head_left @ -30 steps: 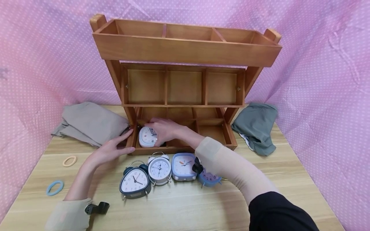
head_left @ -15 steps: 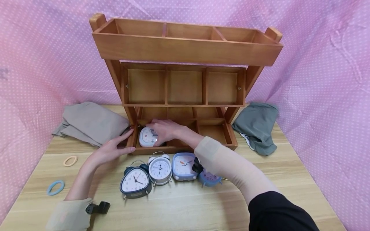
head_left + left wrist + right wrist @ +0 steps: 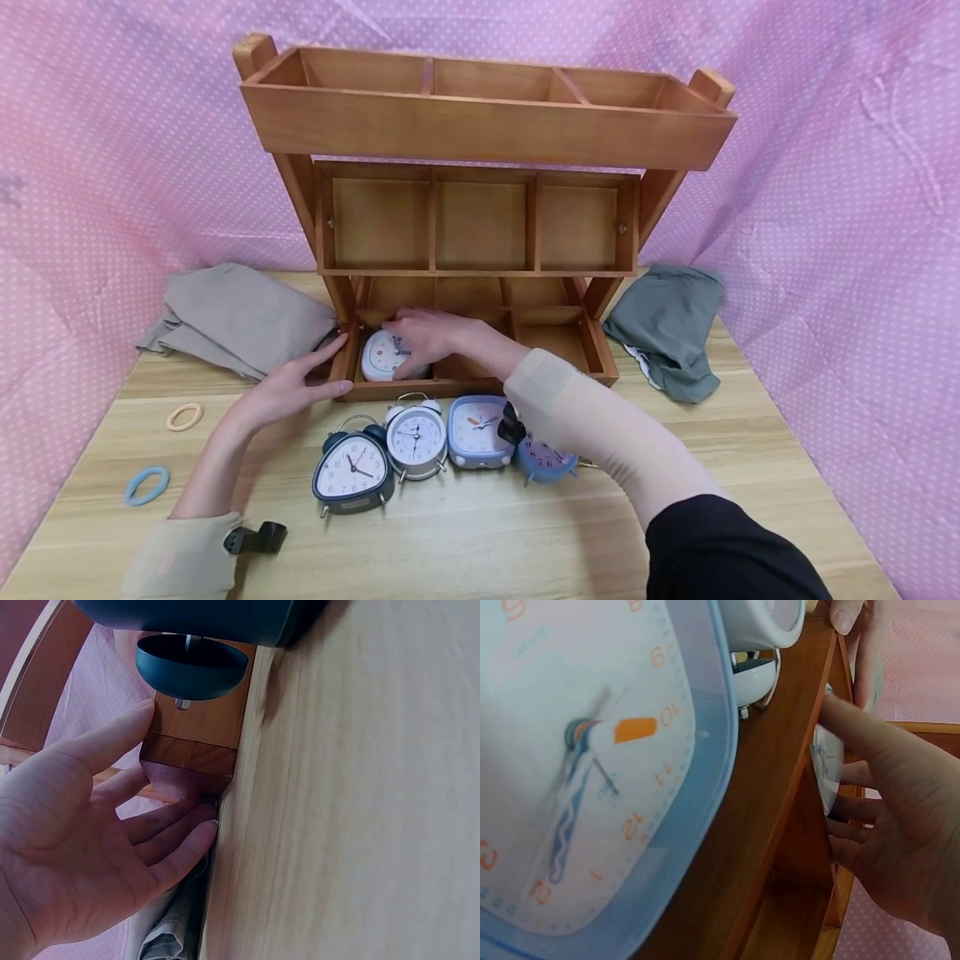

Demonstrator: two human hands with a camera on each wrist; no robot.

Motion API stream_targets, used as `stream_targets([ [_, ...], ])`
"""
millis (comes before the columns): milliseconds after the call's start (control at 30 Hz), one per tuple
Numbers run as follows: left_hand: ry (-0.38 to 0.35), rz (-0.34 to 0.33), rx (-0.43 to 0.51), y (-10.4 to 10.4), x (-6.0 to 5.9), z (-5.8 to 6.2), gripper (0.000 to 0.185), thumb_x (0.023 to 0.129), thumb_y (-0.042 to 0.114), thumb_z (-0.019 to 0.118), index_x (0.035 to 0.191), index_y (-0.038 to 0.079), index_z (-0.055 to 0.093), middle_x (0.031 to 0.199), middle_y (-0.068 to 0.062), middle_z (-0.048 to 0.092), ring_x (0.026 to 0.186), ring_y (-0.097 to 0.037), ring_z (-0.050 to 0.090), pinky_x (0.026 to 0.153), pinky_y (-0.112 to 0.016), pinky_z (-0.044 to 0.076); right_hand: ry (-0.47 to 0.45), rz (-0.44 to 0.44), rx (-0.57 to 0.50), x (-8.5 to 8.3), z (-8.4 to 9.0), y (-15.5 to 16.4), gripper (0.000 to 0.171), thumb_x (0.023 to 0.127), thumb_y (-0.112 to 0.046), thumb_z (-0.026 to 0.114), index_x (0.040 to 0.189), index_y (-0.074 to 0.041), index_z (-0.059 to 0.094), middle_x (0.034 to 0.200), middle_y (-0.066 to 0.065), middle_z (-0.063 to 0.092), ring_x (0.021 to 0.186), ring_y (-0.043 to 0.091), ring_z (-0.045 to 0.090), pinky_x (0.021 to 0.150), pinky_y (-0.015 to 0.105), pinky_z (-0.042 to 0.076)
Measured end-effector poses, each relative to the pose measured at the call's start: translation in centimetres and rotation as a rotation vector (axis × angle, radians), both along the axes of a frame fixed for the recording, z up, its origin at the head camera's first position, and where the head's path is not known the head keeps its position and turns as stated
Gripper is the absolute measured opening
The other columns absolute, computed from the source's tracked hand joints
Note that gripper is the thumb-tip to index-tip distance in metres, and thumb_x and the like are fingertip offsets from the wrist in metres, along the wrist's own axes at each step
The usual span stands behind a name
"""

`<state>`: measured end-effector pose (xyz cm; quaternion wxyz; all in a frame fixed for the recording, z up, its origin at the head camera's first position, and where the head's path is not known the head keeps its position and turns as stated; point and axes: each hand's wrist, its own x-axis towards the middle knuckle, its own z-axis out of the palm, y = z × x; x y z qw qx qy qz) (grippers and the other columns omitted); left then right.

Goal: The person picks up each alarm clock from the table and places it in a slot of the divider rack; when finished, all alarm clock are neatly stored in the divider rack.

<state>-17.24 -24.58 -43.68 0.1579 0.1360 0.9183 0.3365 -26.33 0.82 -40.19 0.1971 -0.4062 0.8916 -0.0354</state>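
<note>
We see the left hand (image 3: 283, 393), fingers loosely extended, touching the left end of the wooden rack (image 3: 480, 129), presumably to steady it; beside it the white clock (image 3: 378, 358) sits in the left compartment (image 3: 372, 318) of the bottom tier (image 3: 472, 388), whose walls should confine it; the right hand (image 3: 431, 337) grips that clock's right side, though its fingertips are partly hidden from us; the blue square clock (image 3: 476, 435) stands in front, on the surface (image 3: 465, 533).

In the head view, the left hand (image 3: 281, 396) lies left of centre, its thumb (image 3: 328, 391) spread from the index finger (image 3: 321, 355); the right hand (image 3: 429, 342), near the centre, is gripping, its forearm (image 3: 611, 442) slanting from lower right
</note>
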Motion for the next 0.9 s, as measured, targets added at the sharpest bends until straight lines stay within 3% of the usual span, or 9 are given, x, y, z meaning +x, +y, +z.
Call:
stream_targets([
  [400, 0.0, 0.01, -0.006, -0.2, 0.0, -0.1, 0.084, 0.099, 0.055, 0.062, 0.166, 0.026, 0.019, 0.169, -0.027, 0.022, 0.152, -0.056, 0.022, 0.117, -0.077, 0.023, -0.081, 0.039, -0.015, -0.4, 0.7, 0.1, 0.088, 0.091, -0.047, 0.076, 0.16, -0.008, 0.036, 0.154, 0.011, 0.048, 0.133, 0.017, 0.051, 0.114, 0.03, 0.045],
  [667, 0.002, 0.008, -0.003, -0.1, 0.0, 0.0, 0.084, 0.099, 0.054, 0.062, 0.166, 0.026, 0.02, 0.169, -0.027, 0.022, 0.152, -0.056, 0.022, 0.118, -0.076, 0.024, -0.166, 0.076, -0.131, -0.6, 2.1, 1.7, 0.08, 0.091, -0.034, 0.078, 0.157, -0.006, 0.042, 0.151, 0.012, 0.054, 0.137, 0.022, 0.051, 0.117, 0.034, 0.044],
  [900, -0.001, 0.003, 0.001, 0.0, 0.2, 0.1, 0.084, 0.099, 0.053, 0.062, 0.166, 0.025, 0.02, 0.169, -0.027, 0.022, 0.152, -0.056, 0.023, 0.118, -0.076, 0.025, -0.185, 0.089, -0.235, 0.2, 3.3, 4.6, 0.073, 0.093, -0.03, 0.076, 0.154, -0.004, 0.046, 0.151, 0.014, 0.056, 0.139, 0.026, 0.052, 0.117, 0.038, 0.045],
])
